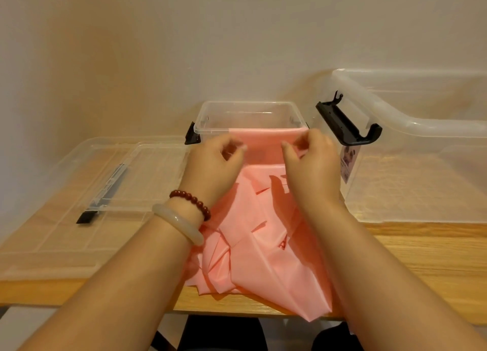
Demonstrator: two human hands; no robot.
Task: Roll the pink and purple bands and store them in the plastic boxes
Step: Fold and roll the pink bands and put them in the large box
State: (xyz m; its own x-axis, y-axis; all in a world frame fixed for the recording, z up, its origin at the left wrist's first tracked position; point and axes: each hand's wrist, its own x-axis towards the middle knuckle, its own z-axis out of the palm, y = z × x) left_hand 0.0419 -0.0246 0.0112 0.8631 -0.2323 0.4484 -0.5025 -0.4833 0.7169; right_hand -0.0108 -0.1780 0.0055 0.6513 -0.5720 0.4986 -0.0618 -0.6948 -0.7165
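A long pink band (263,234) lies crumpled in loose folds on the wooden table (421,258), its near end hanging over the front edge. Its far end is lifted flat in front of a small clear plastic box (247,113) with black latches. My left hand (210,163) pinches the band's upper left edge. My right hand (313,163) pinches the upper right edge. The strip is stretched flat between them. No purple band is in view.
A larger clear plastic box (421,150) with a black handle (345,121) stands at the right against the wall. Clear lids (79,192) with a black clip lie flat at the left. A wall runs behind the table.
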